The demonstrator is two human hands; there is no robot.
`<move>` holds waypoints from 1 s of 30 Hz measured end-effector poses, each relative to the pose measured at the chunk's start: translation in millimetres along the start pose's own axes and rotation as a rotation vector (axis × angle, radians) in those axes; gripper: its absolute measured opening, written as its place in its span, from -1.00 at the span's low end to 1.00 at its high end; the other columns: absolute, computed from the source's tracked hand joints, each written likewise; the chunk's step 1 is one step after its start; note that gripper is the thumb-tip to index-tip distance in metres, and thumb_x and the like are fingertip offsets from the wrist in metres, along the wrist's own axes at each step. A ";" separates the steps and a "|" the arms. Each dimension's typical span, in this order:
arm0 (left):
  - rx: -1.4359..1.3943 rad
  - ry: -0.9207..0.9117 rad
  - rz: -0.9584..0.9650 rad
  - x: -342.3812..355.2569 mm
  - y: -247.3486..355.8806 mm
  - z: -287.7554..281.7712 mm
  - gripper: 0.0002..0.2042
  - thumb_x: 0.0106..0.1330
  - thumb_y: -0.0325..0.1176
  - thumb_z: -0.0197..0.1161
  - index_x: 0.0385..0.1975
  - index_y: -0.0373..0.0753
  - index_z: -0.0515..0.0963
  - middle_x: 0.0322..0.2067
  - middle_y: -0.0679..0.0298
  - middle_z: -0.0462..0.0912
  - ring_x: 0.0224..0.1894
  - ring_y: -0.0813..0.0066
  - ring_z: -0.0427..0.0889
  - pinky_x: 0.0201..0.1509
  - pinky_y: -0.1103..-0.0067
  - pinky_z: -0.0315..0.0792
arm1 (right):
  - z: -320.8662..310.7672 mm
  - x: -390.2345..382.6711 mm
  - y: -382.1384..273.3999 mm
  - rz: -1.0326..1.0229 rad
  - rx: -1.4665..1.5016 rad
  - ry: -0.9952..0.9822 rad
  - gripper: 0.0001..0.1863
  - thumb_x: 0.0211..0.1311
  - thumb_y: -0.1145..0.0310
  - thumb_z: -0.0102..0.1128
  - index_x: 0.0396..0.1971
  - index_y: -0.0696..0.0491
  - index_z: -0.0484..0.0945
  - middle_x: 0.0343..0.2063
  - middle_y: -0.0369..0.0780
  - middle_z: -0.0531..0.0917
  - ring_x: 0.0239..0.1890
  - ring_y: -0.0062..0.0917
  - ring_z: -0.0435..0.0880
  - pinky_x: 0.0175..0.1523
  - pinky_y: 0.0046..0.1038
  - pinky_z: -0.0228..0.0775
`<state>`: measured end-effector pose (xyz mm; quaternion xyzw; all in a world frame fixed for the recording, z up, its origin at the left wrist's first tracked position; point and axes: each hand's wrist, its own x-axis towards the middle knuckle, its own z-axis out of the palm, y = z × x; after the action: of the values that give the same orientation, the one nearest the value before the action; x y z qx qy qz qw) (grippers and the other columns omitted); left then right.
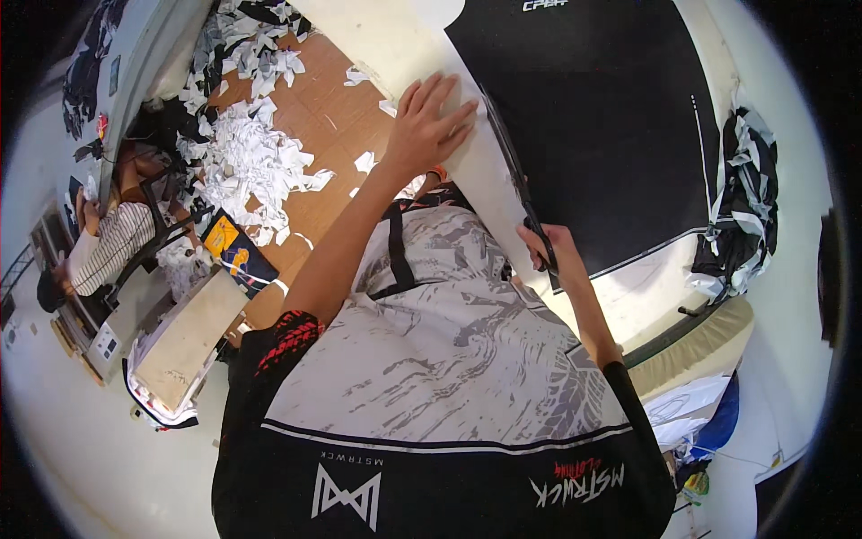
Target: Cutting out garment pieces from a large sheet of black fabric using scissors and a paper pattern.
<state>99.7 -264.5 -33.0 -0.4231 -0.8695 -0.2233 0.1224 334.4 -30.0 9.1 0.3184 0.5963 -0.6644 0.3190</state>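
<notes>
A large black fabric piece (593, 135) lies flat on the white table (422, 27). My right hand (558, 247) is closed around the handles of dark scissors (532, 217) at the fabric's near left edge. The blades point away from me along that edge, where a narrow dark strip (505, 144) runs beside them. How far the blades are apart is hard to make out. My left hand (434, 123) rests flat on the white surface left of the fabric, fingers spread, holding nothing.
White scraps (256, 162) cover much of the brown floor (305, 90) at the left. Black and white offcuts (747, 198) hang along the table's right side. A seated person (121, 234) in a striped top is at far left, near a cream-topped small table (184, 346).
</notes>
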 end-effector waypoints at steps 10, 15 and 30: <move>-0.036 -0.014 0.007 -17.2 31.6 0.7 -0.61 0.37 -0.13 0.41 0.20 0.11 0.70 0.45 0.10 0.43 0.50 0.01 0.35 0.53 0.09 0.18 | -2.8 7.3 15.0 -0.010 -0.086 0.076 -0.54 0.33 0.03 0.53 -0.59 0.01 0.54 -0.72 -0.43 0.47 -0.69 -0.76 0.46 -0.58 -0.60 0.23; -0.054 -0.008 0.009 -25.3 35.6 2.6 -0.61 0.37 -0.13 0.40 0.19 0.10 0.70 0.46 0.10 0.42 0.50 0.02 0.35 0.53 0.10 0.18 | -4.7 4.2 22.8 -0.001 -0.103 0.071 -0.56 0.34 0.04 0.53 -0.56 0.04 0.60 -0.71 -0.42 0.50 -0.69 -0.76 0.44 -0.55 -0.61 0.20; -0.073 -0.003 0.020 -21.7 49.6 -1.6 -0.62 0.34 -0.17 0.41 0.16 0.06 0.72 0.46 0.06 0.42 0.49 -0.02 0.36 0.51 0.09 0.19 | -4.8 15.5 -28.2 -0.095 0.021 0.007 -0.52 0.23 -0.04 0.60 -0.58 0.04 0.64 -0.69 -0.40 0.54 -0.68 -0.71 0.47 -0.52 -0.60 0.24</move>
<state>152.2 -253.2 -26.2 -0.4362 -0.8567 -0.2533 0.1077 302.8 -23.5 12.9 0.2954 0.6047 -0.6839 0.2816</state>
